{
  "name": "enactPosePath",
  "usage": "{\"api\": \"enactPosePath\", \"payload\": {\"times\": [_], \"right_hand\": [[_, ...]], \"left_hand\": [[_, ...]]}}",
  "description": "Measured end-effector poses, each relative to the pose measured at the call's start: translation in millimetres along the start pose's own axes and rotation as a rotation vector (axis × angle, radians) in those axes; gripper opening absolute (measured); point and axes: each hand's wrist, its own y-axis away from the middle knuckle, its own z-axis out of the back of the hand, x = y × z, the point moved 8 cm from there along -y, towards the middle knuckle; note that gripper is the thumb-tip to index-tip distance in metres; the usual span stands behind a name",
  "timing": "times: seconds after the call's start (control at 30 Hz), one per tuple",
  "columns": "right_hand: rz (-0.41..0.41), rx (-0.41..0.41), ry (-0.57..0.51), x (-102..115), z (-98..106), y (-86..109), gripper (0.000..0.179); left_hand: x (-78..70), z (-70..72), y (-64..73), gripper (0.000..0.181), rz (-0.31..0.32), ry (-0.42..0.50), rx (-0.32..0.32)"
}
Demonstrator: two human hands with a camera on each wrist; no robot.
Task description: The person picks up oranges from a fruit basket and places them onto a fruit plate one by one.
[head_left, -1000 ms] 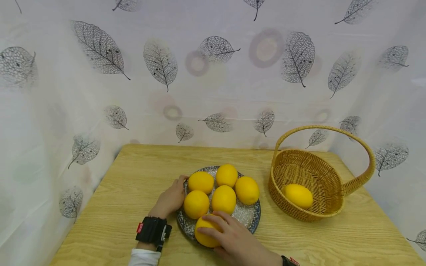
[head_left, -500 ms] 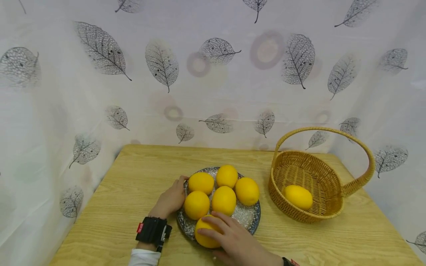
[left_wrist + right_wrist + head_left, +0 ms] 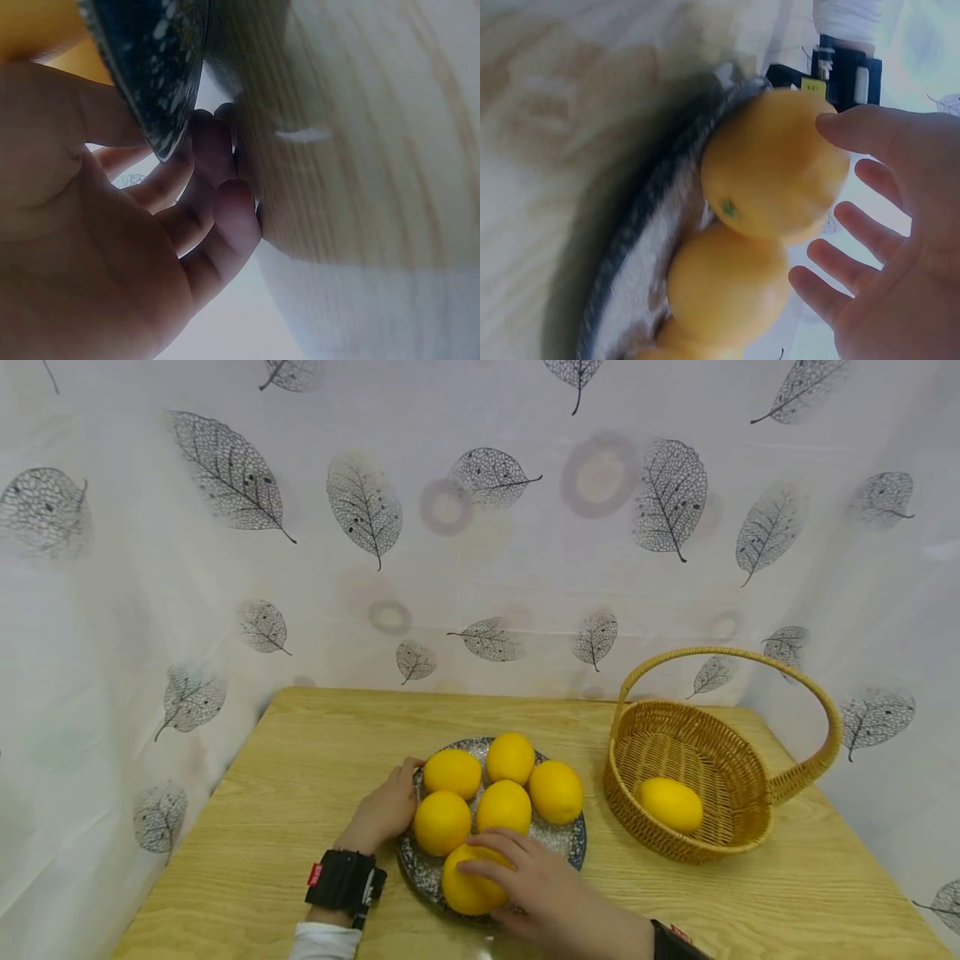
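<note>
A speckled plate with a dark blue rim [image 3: 558, 840] bears several yellow-orange oranges [image 3: 510, 758]. My left hand [image 3: 384, 808] grips its left rim; the left wrist view shows the thumb over the rim [image 3: 154, 82] and the fingers bent beneath, by the tabletop. Over the nearest orange [image 3: 463, 893], at the plate's front, lies my right hand [image 3: 551, 887]. In the right wrist view the thumb meets this orange [image 3: 772, 165], which has a small green stem mark. The other fingers [image 3: 870, 232] are spread and relaxed, their tips visible beside the fruit.
A wicker basket [image 3: 750, 810] with a tall arched handle [image 3: 720, 652] stands to the right of the plate, one yellow fruit [image 3: 670, 806] inside. Both stand on a wooden table [image 3: 300, 752]. Leaf-patterned curtains [image 3: 495, 560] hang behind and at the sides.
My right hand has shifted slightly to the right, its thumb a little higher, and the front orange has moved a touch the same way. The left hand, plate and basket stay put.
</note>
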Motion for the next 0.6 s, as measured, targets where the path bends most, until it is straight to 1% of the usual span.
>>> {"api": "enactPosePath", "payload": {"times": [0.17, 0.3, 0.47, 0.6], "right_hand": [[-0.033, -0.018, -0.027, -10.1, 14.4, 0.0, 0.066], [-0.082, -0.008, -0.044, -24.9, 26.7, 1.0, 0.06], [-0.148, 0.052, -0.069, -53.9, 43.4, 1.6, 0.049], [-0.203, 0.086, -0.083, -81.9, 53.6, 3.6, 0.047]], "left_hand": [[0.2, -0.5, 0.8, 0.039, -0.004, 0.009, 0.003], [0.5, -0.6, 0.9, 0.039, -0.006, 0.01, 0.002], [0.5, 0.0, 1.0, 0.039, -0.007, 0.008, 0.001], [1.9, -0.7, 0.1, 0.04, -0.005, -0.002, 0.001]]}}
